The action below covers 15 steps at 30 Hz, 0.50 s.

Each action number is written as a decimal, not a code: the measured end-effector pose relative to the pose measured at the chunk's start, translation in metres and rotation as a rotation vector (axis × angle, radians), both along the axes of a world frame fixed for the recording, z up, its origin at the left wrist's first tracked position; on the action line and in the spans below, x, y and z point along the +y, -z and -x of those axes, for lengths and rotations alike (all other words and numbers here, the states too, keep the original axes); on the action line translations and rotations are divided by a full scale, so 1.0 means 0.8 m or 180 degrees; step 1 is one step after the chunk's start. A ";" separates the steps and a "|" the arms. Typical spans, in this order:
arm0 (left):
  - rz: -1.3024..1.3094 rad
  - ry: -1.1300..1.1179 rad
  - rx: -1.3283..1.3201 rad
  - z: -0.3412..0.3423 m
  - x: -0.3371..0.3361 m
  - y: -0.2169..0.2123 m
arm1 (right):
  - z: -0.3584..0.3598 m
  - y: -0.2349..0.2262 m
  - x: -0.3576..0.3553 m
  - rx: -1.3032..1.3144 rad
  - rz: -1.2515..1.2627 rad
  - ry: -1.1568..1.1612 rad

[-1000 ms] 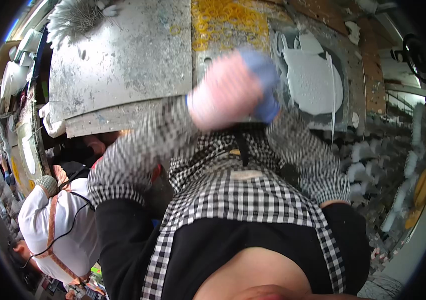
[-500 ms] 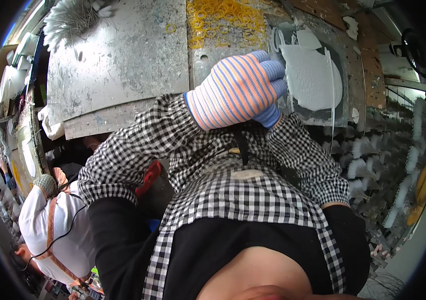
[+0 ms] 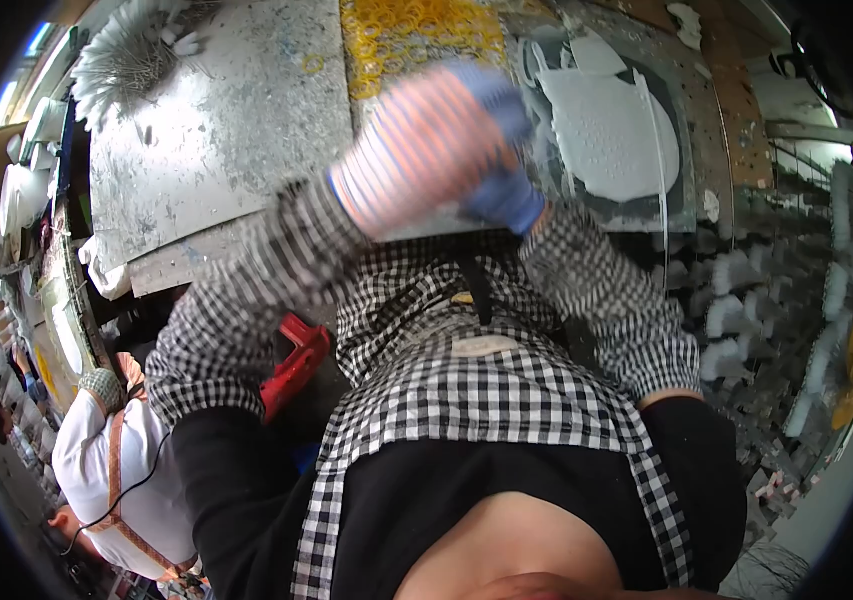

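My left hand (image 3: 422, 150), in a striped orange, white and blue knit glove, lies over my right hand (image 3: 509, 197) above the near edge of the worktable. Both are smeared by motion. Only a blue-gloved part of the right hand shows beneath the left, and its fingers are hidden. Whether either hand holds anything cannot be made out. Just beyond them many yellow rings (image 3: 427, 35) lie spread on the table. To their right, a layer of white paste (image 3: 602, 140) covers part of a dark board (image 3: 679, 205), with a thin white strip (image 3: 657, 130) across it.
Toward the far left, a bundle of white-tipped wires (image 3: 132, 55) rests on a grey metal sheet (image 3: 237, 120). A red plastic object (image 3: 299, 365) is below the table. Rows of white tufts (image 3: 737, 285) stand at right. Another person (image 3: 127, 490) is at lower left.
Both hands have shifted left and slightly nearer the rings in the picture, still together. The view has also moved a little, and the red object shows more.
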<state>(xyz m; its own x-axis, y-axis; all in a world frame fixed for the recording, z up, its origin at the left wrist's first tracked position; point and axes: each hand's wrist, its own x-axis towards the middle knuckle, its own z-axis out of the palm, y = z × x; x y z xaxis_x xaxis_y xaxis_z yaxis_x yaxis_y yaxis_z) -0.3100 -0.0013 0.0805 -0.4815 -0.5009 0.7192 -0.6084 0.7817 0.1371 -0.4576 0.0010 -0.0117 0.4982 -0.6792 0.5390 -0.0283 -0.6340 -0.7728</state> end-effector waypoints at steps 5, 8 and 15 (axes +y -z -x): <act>-0.0284 0.0177 0.0088 0.000 0.000 -0.063 | -0.006 -0.017 -0.010 0.0148 -0.0574 0.0399; -0.0737 -0.0042 0.0002 0.006 0.010 -0.031 | -0.001 0.025 0.001 -0.0200 -0.1444 -0.0204; -0.0415 0.0553 -0.0312 0.084 -0.040 -0.059 | 0.092 -0.023 -0.026 0.0601 0.0403 0.0827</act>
